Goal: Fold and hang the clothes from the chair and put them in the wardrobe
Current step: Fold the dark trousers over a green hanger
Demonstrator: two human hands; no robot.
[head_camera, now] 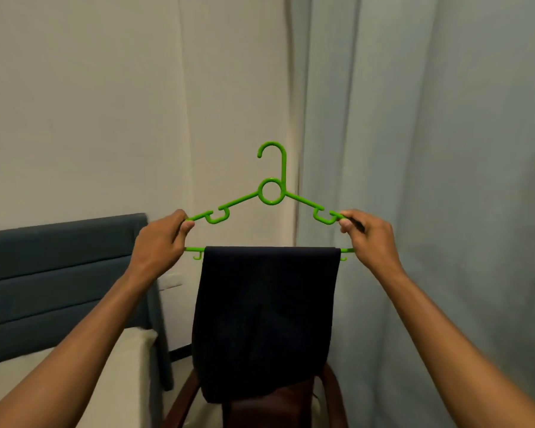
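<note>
Pale wall (90,103) fills the view at ten o'clock, with grey-green curtains (430,149) from one to four o'clock. At centre you hold up a green hanger (271,193), hook upright. Your left hand (159,242) pinches its left shoulder end, fingers curled round it; your right hand (372,239) pinches the right end likewise. Dark folded trousers (266,319) drape over the bottom bar, hanging toward six o'clock above a brown chair (278,406). A blue headboard (59,288) sits at eight o'clock.
</note>
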